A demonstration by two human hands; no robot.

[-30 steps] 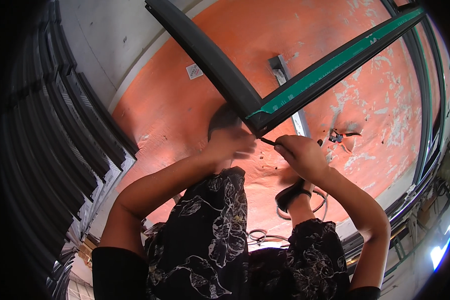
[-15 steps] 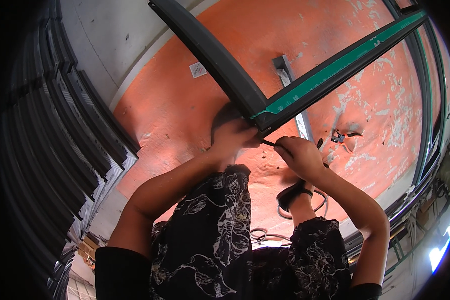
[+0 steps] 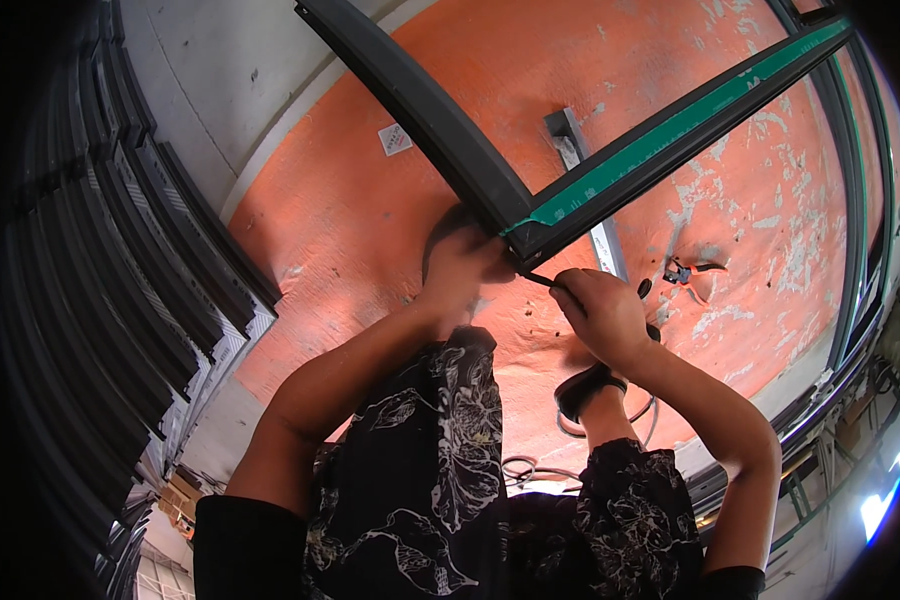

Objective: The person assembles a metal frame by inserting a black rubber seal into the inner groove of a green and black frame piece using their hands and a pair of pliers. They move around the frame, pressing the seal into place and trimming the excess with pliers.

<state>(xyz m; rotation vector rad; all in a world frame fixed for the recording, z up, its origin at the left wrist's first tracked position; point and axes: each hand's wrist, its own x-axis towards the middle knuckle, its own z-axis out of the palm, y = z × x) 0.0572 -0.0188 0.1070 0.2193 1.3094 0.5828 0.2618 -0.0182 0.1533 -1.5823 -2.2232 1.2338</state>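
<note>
Here's the right hand [image 3: 602, 312], thumb and fingers pinching a slim black strip [image 3: 538, 279] that reaches across to the corner of the dark frame [image 3: 523, 236]. And over on the other side, the left hand [image 3: 470, 268], blurred, right up by that same corner at the strip's other end; whether its fingers are closed on anything, I cannot tell!

The frame itself: corner toward the person, over the middle of the orange floor [image 3: 355, 225]. One bar angles away past the floor's left edge, the other swings out toward its far right corner, carrying a long green film [image 3: 660, 135] on its face. Beneath that bar, a grey bar [image 3: 606, 248] crosses under, poking out on both sides.

Right of the right hand, toward the floor's right edge, orange-handled pliers [image 3: 687, 276] lie apart from everything. A white label [image 3: 395, 140] sits near the left edge, just beside the frame. Close to the near edge, a black shoe [image 3: 580, 392] and loops of black cord [image 3: 522, 468]. Beyond the left edge, dark profiles [image 3: 160, 270] stacked deep!
</note>
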